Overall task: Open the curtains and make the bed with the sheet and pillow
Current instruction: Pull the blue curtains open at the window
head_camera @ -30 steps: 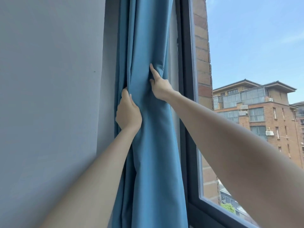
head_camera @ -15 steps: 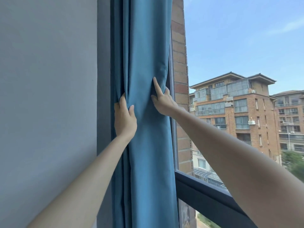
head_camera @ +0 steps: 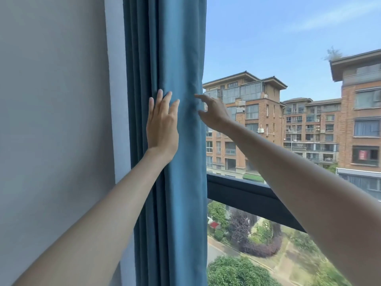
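1. At the left edge of the window, just beside the grey wall (head_camera: 51, 120): blue curtain (head_camera: 183, 48), bunched into upright folds.
2. Presses the left hand (head_camera: 162, 124) flat against the front folds, fingers straight and slightly spread, gripping nothing.
3. Reaches the right hand (head_camera: 215, 115) to the curtain's outer edge, fingers loose and parted, index tip touching puckered fabric, no pinch visible.
4. Leaves the glass to the right uncovered: dark window bar (head_camera: 243, 195), brick apartment blocks (head_camera: 243, 124) beyond, trees (head_camera: 237, 271) below.
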The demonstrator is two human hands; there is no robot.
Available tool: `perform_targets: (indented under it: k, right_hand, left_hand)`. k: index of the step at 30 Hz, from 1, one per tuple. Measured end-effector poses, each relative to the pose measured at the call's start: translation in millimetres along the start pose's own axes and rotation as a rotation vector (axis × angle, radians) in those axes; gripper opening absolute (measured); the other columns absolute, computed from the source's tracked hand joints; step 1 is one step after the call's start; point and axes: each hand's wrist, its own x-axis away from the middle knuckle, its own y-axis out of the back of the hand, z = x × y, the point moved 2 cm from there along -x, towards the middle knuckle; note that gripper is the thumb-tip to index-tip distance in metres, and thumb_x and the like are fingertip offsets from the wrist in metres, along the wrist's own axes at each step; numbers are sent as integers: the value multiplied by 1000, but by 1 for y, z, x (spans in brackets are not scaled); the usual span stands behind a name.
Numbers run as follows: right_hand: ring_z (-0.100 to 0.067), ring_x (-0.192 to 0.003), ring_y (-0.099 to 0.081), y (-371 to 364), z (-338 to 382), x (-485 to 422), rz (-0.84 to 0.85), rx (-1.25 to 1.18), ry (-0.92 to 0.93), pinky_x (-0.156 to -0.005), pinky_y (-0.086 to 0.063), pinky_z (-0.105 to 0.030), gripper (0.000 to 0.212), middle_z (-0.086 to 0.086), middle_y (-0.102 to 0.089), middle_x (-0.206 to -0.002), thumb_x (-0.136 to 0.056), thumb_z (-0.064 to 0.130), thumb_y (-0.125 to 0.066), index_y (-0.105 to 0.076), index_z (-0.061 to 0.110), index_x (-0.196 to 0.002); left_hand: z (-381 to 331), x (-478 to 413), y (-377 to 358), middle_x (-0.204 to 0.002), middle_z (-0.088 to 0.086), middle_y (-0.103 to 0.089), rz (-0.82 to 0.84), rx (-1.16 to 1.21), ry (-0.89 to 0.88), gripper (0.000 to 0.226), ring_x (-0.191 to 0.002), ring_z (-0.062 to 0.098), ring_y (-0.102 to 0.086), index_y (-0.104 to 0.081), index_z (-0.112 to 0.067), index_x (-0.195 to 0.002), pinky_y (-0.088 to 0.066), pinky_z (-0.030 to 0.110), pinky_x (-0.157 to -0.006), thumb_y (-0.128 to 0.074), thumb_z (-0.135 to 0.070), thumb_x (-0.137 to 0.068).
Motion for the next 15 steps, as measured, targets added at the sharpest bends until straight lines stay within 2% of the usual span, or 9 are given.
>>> perform_targets:
  k: [2, 4, 6, 8, 10, 15]
  right_hand:
    - [-24, -121, -51, 27, -3, 28, -11, 33, -26, -92, -49, -45, 55, -2, -53, -138, -88, 17, -49, -43, 36, -140]
    - [-20, -122, -52, 56, -9, 51, -22, 109, -25, -86, -52, -40, 51, 1, -50, -141, -91, 18, -50, -44, 33, -140]
    - [-18, -119, -55, 90, -19, 74, -41, 142, -31, -85, -51, -33, 47, 1, -49, -143, -93, 18, -51, -45, 30, -139]
    - [-14, -105, -59, 131, -26, 102, -75, 175, -46, -79, -48, -28, 45, 0, -50, -141, -94, 17, -52, -47, 29, -138]
    - [-10, -92, -59, 167, -29, 129, -121, 204, -53, -76, -50, -29, 43, 0, -53, -139, -95, 18, -52, -48, 28, -136]
    - [-16, -102, -62, 269, -54, 227, -214, 291, -82, -73, -51, -21, 41, -1, -54, -137, -95, 17, -54, -51, 28, -134]
  left_hand:
    - [-19, 8, 14, -144, 9, -44, 51, 45, -8, 58, -143, 26, -27, -43, -8, -140, 1, 33, -119, -49, 11, -86]
    - [-43, 11, 31, -128, 6, -59, 103, 108, -29, 50, -125, 26, -48, -45, -12, -139, -18, 36, -117, -45, 0, -90]
    - [-69, 10, 54, -116, 4, -64, 134, 199, -6, 44, -107, 27, -56, -48, -15, -136, -36, 37, -100, -42, -8, -93]
    - [-99, 8, 79, -116, 3, -65, 161, 323, 51, 42, -104, 29, -57, -49, -17, -134, -40, 39, -90, -41, -12, -93]
    - [-125, 9, 96, -120, 2, -63, 207, 430, 103, 42, -106, 28, -57, -50, -20, -133, -42, 37, -87, -42, -15, -92]
    - [-237, 28, 135, -124, 0, -62, 350, 862, 131, 38, -101, 18, -62, -53, -22, -131, -48, 28, -79, -48, -17, -93]
